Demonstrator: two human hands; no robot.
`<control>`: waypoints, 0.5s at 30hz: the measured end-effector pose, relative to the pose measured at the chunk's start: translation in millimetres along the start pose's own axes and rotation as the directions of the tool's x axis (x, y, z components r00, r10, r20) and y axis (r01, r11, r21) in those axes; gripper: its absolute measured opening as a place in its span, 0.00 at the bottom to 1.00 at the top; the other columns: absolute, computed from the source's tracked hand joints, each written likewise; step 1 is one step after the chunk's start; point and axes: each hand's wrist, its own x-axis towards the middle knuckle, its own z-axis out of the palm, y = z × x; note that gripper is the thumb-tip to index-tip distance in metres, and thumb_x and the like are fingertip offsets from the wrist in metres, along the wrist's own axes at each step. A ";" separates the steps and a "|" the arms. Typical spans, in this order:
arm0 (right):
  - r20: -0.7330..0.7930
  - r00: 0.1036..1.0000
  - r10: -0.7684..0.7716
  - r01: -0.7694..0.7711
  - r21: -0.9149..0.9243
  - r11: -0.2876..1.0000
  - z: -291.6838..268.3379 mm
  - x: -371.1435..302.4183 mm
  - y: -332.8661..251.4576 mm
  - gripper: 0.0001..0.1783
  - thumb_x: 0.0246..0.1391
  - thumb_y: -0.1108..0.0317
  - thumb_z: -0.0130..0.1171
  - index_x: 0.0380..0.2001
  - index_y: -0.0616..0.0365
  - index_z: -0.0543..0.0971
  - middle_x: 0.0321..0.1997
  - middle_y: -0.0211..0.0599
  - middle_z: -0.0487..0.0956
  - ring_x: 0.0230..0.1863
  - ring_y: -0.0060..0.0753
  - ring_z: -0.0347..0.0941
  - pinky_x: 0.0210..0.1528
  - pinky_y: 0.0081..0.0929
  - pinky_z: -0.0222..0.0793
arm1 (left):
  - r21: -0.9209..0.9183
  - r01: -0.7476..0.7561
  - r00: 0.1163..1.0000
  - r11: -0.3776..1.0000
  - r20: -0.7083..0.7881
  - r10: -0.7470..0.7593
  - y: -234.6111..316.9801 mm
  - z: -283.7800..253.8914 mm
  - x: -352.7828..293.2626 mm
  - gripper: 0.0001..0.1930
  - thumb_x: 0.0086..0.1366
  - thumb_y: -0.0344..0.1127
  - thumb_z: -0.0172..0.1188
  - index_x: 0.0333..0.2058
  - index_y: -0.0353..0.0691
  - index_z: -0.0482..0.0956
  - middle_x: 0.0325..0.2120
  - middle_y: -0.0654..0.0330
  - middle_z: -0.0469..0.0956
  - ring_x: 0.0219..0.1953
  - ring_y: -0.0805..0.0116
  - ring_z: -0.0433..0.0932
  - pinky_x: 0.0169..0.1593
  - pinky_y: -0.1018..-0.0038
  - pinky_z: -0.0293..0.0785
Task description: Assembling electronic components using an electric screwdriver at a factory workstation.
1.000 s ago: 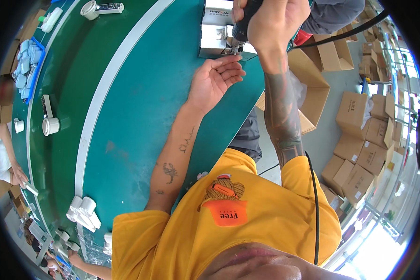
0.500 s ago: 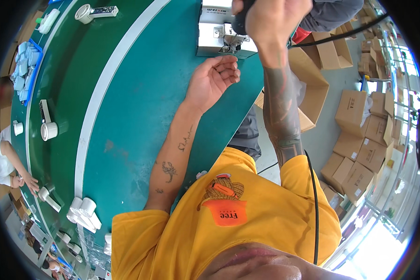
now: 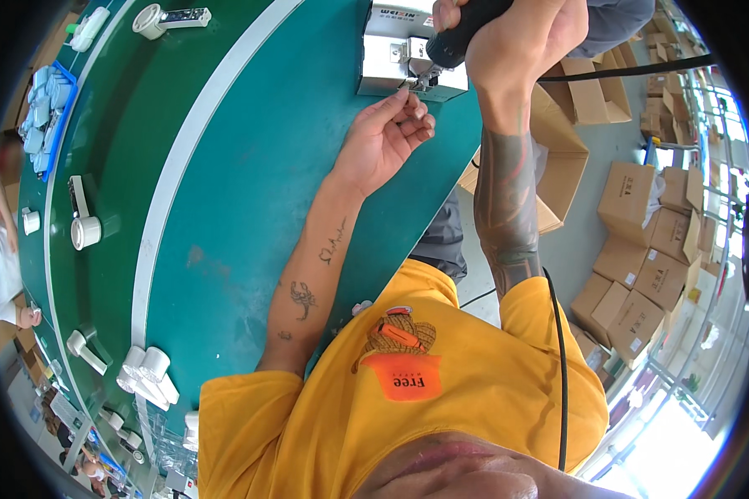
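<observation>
A silver, box-shaped screw feeder [image 3: 379, 62] stands at the far edge of the green table. My right hand [image 3: 520, 58] is wrapped round a black electric screwdriver [image 3: 462, 37], tilted so its lower end points at the feeder's front mechanism [image 3: 424, 75]. My left hand [image 3: 383, 145] is palm up just in front of the feeder. Its thumb and index finger come together close to the screwdriver's tip, the other fingers curled. Anything between those fingertips is too small to make out.
White handled parts lie on the green conveyor [image 3: 108, 100] to the left, one a round-ended piece [image 3: 85, 233]. A blue tray [image 3: 62, 125] holds pale blue pieces. Open cardboard boxes [image 3: 558, 158] stand right of the table. A black cable [image 3: 632, 71] runs rightward. Another person's arm [image 3: 4, 216] shows at far left.
The screwdriver and my right hand have come down and nearer. My left thumb and index finger have moved up to the feeder's front. The other person's hand has drawn back from the conveyor.
</observation>
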 end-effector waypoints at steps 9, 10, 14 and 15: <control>0.058 0.996 0.071 -0.066 -0.077 0.995 -0.1 -1.3 8.0 0.23 0.70 0.45 0.56 0.39 0.58 0.72 0.16 0.27 0.69 0.12 0.17 0.64 0.14 0.16 0.59 | 0.122 0.058 0.938 0.991 -0.347 -0.012 0.4 32.7 -0.7 0.21 0.77 0.41 0.50 0.53 0.25 0.77 0.51 0.47 0.81 0.57 0.53 0.79 0.61 0.60 0.75; 0.044 0.995 0.093 -0.090 -0.061 0.994 1.4 -3.5 5.0 0.23 0.70 0.45 0.56 0.39 0.58 0.72 0.16 0.27 0.69 0.12 0.17 0.64 0.14 0.16 0.59 | 0.123 0.056 0.937 0.991 -0.348 -0.009 1.0 32.7 -1.7 0.21 0.77 0.41 0.50 0.53 0.25 0.77 0.51 0.47 0.81 0.57 0.53 0.79 0.61 0.60 0.75; -0.013 0.983 0.182 -0.182 -0.004 0.983 6.1 -12.0 -11.8 0.24 0.70 0.45 0.55 0.41 0.59 0.73 0.16 0.27 0.69 0.12 0.17 0.63 0.14 0.17 0.59 | 0.062 0.040 0.972 0.997 -0.232 -0.025 0.9 14.7 -3.4 0.18 0.78 0.40 0.53 0.49 0.27 0.78 0.43 0.53 0.80 0.47 0.60 0.79 0.56 0.64 0.78; -0.029 0.979 0.204 -0.204 0.010 0.979 5.9 -13.1 -14.6 0.25 0.70 0.44 0.55 0.41 0.59 0.73 0.16 0.27 0.69 0.12 0.18 0.63 0.14 0.17 0.59 | 0.008 0.012 0.997 1.000 -0.071 -0.011 1.1 12.8 -1.9 0.16 0.78 0.40 0.53 0.47 0.28 0.78 0.40 0.55 0.79 0.43 0.63 0.78 0.54 0.66 0.78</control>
